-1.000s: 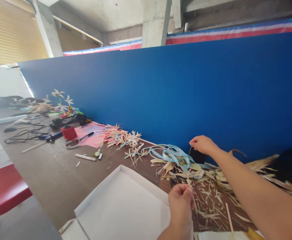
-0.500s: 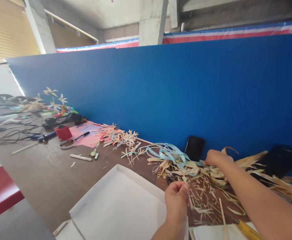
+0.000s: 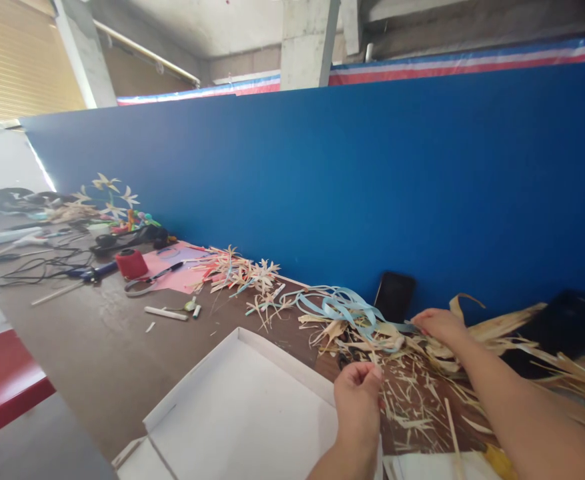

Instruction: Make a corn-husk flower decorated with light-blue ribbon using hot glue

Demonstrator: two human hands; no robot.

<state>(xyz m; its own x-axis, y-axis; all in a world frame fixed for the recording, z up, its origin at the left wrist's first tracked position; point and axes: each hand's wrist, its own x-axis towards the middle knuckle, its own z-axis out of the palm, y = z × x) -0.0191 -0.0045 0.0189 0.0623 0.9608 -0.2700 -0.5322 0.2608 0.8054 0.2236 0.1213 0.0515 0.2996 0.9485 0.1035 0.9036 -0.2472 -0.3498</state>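
Observation:
My left hand is closed in a pinch beside the right edge of a white cardboard box lid. What sits between its fingertips is too small to make out. Farther out, my right hand is closed with its fingertips on the end of a light blue ribbon. The ribbon lies in loose loops over dried corn husks. Thin husk shreds are scattered between and below the hands. Dark scissor handles, partly hidden, lie just behind the left hand.
A black phone leans on the blue partition. Husk flowers, a red thread cone and a white stick lie leftward. A yellow-handled tool is near the front; a red stool stands at left.
The view has shifted slightly, moving things a little rightward. My right fingers have straightened a bit at the ribbon's end. My right forearm covers more of the yellow tool. The left hand keeps its pinch.

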